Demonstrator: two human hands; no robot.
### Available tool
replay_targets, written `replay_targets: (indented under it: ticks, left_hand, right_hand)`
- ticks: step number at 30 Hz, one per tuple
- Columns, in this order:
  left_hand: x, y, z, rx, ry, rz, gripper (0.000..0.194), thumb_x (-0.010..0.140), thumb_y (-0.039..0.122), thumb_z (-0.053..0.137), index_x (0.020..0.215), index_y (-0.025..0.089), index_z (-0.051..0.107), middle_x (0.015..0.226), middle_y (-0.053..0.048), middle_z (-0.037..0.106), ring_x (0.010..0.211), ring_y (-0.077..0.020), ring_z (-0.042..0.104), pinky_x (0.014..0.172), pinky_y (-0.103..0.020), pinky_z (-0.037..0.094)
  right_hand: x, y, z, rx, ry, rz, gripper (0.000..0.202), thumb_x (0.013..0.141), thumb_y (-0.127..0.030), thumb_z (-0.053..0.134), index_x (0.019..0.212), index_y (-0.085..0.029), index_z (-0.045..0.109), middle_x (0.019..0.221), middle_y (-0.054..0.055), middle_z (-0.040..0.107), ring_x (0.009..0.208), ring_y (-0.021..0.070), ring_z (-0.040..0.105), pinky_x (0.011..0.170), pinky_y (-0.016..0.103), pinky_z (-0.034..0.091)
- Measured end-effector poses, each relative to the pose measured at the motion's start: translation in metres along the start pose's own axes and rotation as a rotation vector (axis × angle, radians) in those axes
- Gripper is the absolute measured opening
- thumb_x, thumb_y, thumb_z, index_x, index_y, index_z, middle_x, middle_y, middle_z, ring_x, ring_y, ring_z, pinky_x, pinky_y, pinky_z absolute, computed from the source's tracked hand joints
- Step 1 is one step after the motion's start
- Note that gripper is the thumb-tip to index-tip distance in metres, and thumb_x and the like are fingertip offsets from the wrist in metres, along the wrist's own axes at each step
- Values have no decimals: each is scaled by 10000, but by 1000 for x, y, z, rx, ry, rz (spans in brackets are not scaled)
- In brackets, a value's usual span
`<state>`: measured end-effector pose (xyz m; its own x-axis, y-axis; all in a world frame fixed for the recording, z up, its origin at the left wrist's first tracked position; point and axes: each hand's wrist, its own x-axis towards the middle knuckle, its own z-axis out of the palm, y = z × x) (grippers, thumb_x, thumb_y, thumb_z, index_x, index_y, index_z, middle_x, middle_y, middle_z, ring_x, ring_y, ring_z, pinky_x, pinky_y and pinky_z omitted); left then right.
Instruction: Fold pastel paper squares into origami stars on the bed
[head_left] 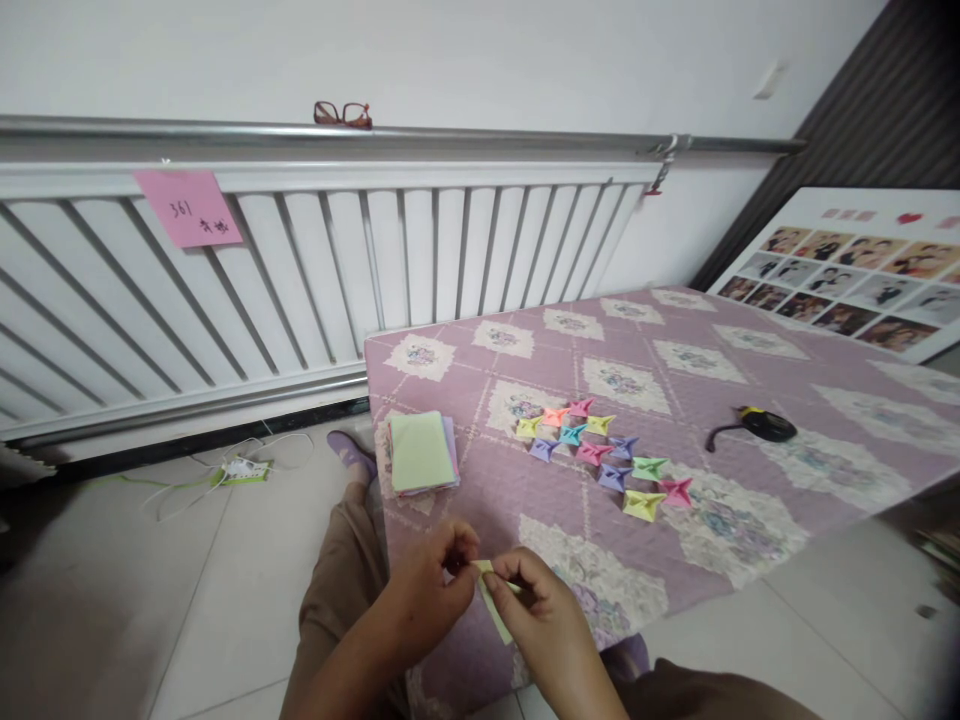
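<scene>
Near the front edge of the cloth-covered table, a folded pale yellow paper (pixel 495 608) is between my two hands. My right hand (pixel 536 605) pinches it, thumb on top. My left hand (pixel 439 580) has its thumb and fingertips pressed together at the paper's upper left end. A stack of coloured square papers (pixel 422 452), light green on top, lies on the table beyond my left hand. Several small folded paper shapes (pixel 594 453) in pink, yellow, blue, green, purple and orange sit in slanting rows, beyond and to the right of my hands.
A black and yellow object with a strap (pixel 766 424) lies on the tablecloth (pixel 637 340) at the right. Behind stands a white radiator (pixel 420 240) with a pink note (pixel 187 208). Glasses (pixel 343 114) rest on the pipe. A power strip (pixel 246 470) is on the floor; a photo board (pixel 862 265) stands at right.
</scene>
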<state>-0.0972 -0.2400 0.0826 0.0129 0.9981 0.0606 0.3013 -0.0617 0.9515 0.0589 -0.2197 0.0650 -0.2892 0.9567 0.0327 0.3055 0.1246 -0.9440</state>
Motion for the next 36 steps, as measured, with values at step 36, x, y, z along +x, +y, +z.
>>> replay_targets:
  ticks: [36]
  left_hand:
    - [-12,-18,34,-235,96,-182,328,874,504,454,750,201,465,644,37,451,598,-129,421,553,-255,336]
  right_hand:
    - [-9,-6,26,766,216,343,329,721,-520,701,697,-231,546,629,-44,519,607,131,494,544,223,418]
